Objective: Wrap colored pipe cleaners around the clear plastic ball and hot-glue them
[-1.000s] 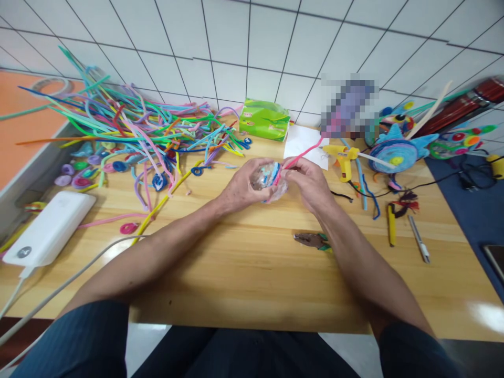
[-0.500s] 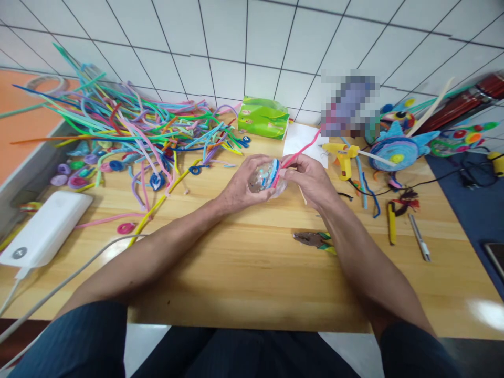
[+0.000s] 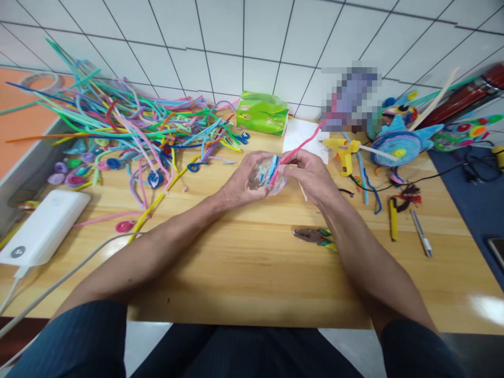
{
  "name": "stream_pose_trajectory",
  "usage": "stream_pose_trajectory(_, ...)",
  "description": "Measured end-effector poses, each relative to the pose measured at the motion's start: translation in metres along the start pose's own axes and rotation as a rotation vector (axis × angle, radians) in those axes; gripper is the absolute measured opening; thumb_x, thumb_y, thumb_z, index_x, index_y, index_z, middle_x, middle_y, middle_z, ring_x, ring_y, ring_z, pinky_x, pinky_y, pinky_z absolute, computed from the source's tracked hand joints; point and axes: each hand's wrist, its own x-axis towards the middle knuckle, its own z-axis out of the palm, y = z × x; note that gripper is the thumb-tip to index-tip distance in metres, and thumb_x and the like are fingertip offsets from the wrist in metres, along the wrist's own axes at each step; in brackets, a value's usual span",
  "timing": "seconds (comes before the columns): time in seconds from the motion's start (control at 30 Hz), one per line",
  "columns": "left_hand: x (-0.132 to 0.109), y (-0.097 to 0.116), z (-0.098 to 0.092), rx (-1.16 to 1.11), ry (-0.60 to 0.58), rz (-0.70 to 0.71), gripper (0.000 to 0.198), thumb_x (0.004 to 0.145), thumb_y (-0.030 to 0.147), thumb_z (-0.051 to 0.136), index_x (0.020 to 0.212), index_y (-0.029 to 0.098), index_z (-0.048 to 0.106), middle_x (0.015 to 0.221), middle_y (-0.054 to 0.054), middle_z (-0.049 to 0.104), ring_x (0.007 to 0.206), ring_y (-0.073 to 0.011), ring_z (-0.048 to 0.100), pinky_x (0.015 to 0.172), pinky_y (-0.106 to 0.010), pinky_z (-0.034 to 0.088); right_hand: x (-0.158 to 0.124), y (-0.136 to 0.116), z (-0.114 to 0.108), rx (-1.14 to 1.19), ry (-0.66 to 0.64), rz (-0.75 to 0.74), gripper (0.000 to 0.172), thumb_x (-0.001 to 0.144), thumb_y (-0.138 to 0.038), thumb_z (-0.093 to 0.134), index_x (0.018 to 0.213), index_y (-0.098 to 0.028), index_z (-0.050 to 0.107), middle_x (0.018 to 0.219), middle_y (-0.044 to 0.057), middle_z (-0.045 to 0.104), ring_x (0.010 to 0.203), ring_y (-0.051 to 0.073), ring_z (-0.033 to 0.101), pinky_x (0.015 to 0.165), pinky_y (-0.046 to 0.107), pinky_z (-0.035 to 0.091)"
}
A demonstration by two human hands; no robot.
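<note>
My left hand (image 3: 246,181) is wrapped round a clear plastic bottle piece (image 3: 259,176) with bits of colour showing through it. Blue and white strips (image 3: 273,169) run round its middle, with pink beside them. A pink pipe cleaner (image 3: 302,145) is pinched between the thumb and fingers of my right hand (image 3: 307,173), lying along the bottle piece's right side. Its free end slants up and away to the right. Pliers (image 3: 313,235) with green and yellow handles lie on the table just below my right wrist, partly behind the forearm.
Many pipe cleaners (image 3: 157,126) are heaped at the back left. A white power bank (image 3: 45,226) with a cable lies at the left. A green tissue pack (image 3: 262,113), a yellow glue gun (image 3: 343,152), a blue fish craft (image 3: 396,149) and a cutter knife (image 3: 421,233) stand or lie further right.
The bottle piece has turned slightly in my hands, and the pink pipe cleaner lies a little further along its side. Both hands keep their hold. The view has shifted slightly.
</note>
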Motion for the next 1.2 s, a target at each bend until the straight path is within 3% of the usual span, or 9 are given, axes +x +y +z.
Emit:
stream_pose_trajectory(0.13, 0.000, 0.002, -0.001, -0.012, 0.005, -0.006, 0.077, 0.093, 0.057, 0.087, 0.158, 0.029, 0.057, 0.162, -0.017, 0.063, 0.156, -0.0395, 0.061, 0.137, -0.061, 0.049, -0.001, -0.003, -0.001, 0.011, -0.011, 0.013, 0.020, 0.069, -0.032, 0.086, 0.084, -0.026, 0.075, 0.085, 0.000, 0.075, 0.084, 0.021, 0.067, 0.078, 0.037, 0.055)
stream_pose_trajectory(0.23, -0.002, 0.012, -0.003, -0.107, -0.004, -0.052, 0.071, 0.099, 0.067, 0.081, 0.154, 0.030, 0.059, 0.166, -0.016, 0.060, 0.160, -0.0390, 0.059, 0.137, -0.059, 0.050, -0.002, -0.004, -0.002, -0.003, -0.023, 0.001, 0.019, 0.069, -0.029, 0.086, 0.084, -0.026, 0.075, 0.085, 0.000, 0.075, 0.084, 0.021, 0.066, 0.079, 0.037, 0.055)
stream_pose_trajectory(0.33, -0.001, 0.024, -0.006, -0.172, -0.016, -0.154, 0.069, 0.103, 0.070, 0.077, 0.155, 0.029, 0.056, 0.164, -0.015, 0.063, 0.151, -0.0355, 0.066, 0.130, -0.055, 0.056, -0.004, -0.005, -0.001, -0.020, -0.037, -0.019, 0.019, 0.070, -0.029, 0.087, 0.082, -0.026, 0.073, 0.086, 0.000, 0.075, 0.087, 0.021, 0.067, 0.081, 0.037, 0.056)
stream_pose_trajectory(0.47, 0.005, 0.032, -0.009, -0.072, -0.023, -0.241, 0.076, 0.100, 0.063, 0.081, 0.159, 0.023, 0.054, 0.164, -0.018, 0.064, 0.151, -0.0377, 0.066, 0.130, -0.057, 0.055, -0.007, -0.008, 0.003, -0.039, -0.052, -0.014, 0.020, 0.070, -0.032, 0.089, 0.082, -0.026, 0.074, 0.087, 0.000, 0.076, 0.083, 0.021, 0.068, 0.081, 0.038, 0.057)
stream_pose_trajectory(0.6, 0.008, 0.030, -0.009, 0.007, -0.057, -0.219, 0.064, 0.100, 0.055, 0.081, 0.151, 0.022, 0.062, 0.156, -0.016, 0.071, 0.146, -0.0365, 0.069, 0.129, -0.055, 0.055, -0.008, -0.009, 0.004, -0.022, -0.041, -0.006, 0.019, 0.070, -0.033, 0.087, 0.083, -0.025, 0.076, 0.086, 0.000, 0.077, 0.083, 0.021, 0.068, 0.079, 0.038, 0.056)
stream_pose_trajectory(0.8, 0.004, 0.022, -0.004, 0.016, 0.013, -0.090, 0.064, 0.099, 0.052, 0.082, 0.153, 0.026, 0.060, 0.156, -0.014, 0.069, 0.148, -0.0345, 0.067, 0.130, -0.053, 0.055, -0.006, -0.006, 0.004, 0.014, -0.017, -0.031, 0.021, 0.072, -0.037, 0.086, 0.087, -0.026, 0.075, 0.090, 0.001, 0.076, 0.086, 0.021, 0.067, 0.081, 0.039, 0.056)
stream_pose_trajectory(1.03, 0.001, 0.014, 0.000, 0.036, 0.042, 0.037, 0.068, 0.101, 0.061, 0.081, 0.157, 0.028, 0.057, 0.160, -0.017, 0.065, 0.155, -0.0376, 0.062, 0.135, -0.060, 0.050, -0.005, -0.005, 0.003, 0.035, -0.009, -0.058, 0.020, 0.070, -0.034, 0.088, 0.084, -0.027, 0.076, 0.099, 0.002, 0.080, 0.096, 0.022, 0.070, 0.089, 0.040, 0.059)
stream_pose_trajectory(1.2, -0.001, 0.015, 0.000, -0.021, 0.024, -0.001, 0.075, 0.100, 0.074, 0.080, 0.158, 0.031, 0.057, 0.163, -0.016, 0.064, 0.158, -0.0375, 0.060, 0.136, -0.059, 0.049, -0.003, -0.001, 0.002, 0.014, -0.011, -0.044, 0.020, 0.068, -0.033, 0.088, 0.083, -0.026, 0.076, 0.105, 0.003, 0.082, 0.101, 0.024, 0.072, 0.092, 0.041, 0.062)
